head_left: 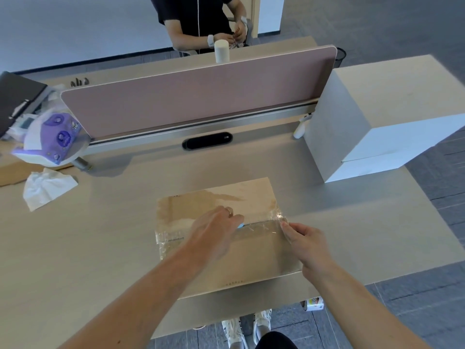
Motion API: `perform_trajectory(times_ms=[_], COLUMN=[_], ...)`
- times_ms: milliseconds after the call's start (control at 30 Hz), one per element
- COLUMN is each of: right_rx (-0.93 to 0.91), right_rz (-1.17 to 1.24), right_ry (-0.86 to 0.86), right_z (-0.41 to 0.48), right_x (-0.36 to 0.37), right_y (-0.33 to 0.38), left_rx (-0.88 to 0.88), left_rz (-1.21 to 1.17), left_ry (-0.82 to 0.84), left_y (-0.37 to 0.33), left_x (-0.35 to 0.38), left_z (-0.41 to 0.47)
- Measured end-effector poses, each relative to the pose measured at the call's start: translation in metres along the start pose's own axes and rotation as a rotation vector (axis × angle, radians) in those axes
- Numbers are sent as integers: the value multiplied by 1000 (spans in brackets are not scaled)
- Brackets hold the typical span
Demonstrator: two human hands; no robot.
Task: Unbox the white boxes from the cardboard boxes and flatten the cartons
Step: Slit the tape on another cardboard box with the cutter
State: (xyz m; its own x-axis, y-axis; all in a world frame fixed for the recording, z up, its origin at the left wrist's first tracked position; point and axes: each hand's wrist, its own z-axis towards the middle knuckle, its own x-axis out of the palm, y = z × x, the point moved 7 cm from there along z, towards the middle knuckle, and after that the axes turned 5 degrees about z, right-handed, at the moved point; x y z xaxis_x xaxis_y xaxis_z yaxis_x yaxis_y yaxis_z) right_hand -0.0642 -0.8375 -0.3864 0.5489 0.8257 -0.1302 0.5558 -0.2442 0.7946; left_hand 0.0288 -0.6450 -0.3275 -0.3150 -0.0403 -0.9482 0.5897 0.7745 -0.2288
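Note:
A brown cardboard carton point(226, 263) lies closed on the desk in front of me, its top seam sealed with clear tape point(261, 226). My left hand point(214, 229) rests on the lid, fingers curled round a small blue tool at the seam; only the tool's tip shows. My right hand point(305, 244) pinches the loose crinkled end of the tape at the carton's right edge. A large white box point(377, 127) stands at the desk's right end.
A pink divider screen point(196, 96) runs across the back of the desk point(75, 248). A crumpled white tissue point(46, 187) and a purple-and-white pack point(50, 139) lie at the left. Another person sits behind the screen. My shoes show below the desk's front edge.

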Motion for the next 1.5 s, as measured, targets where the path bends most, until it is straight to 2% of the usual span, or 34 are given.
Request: perform_trajectory(times_ms=[67, 167, 467, 633, 733, 900, 1033, 1100, 1200, 1333, 1500], right_rx=[0, 8, 53, 88, 73, -50, -210, -174, 23, 99, 74], right_rz=[-6, -12, 15, 103, 101, -44, -117, -95, 35, 158, 221], right_ry=[-8, -11, -20, -23, -47, -133, -150, -2, 217, 205, 200], right_z=[-1, -3, -10, -22, -25, -23, -52, -70, -92, -89, -61], right_x=[0, 0, 3, 5, 5, 3, 12, 33, 61, 50, -2], right_y=[2, 4, 4, 9, 8, 7, 28, 31, 26, 29, 23], left_rx=[-13, -37, -102, -144, -167, -181, -192, -206, -194, -134, -87], left_rz=[-25, 27, 111, 92, -25, -243, -401, -457, -540, -597, -560], left_ry=[31, -46, -110, -191, -289, -350, -294, -290, -301, -299, -137], left_y=[17, 42, 122, 153, 158, 137, 84, 56, 17, -29, -69], left_x=[1, -5, -20, -23, -33, -42, -38, -34, -29, -23, 2], left_z=[-11, -34, -111, -135, -143, -132, -107, -90, -65, -42, -28])
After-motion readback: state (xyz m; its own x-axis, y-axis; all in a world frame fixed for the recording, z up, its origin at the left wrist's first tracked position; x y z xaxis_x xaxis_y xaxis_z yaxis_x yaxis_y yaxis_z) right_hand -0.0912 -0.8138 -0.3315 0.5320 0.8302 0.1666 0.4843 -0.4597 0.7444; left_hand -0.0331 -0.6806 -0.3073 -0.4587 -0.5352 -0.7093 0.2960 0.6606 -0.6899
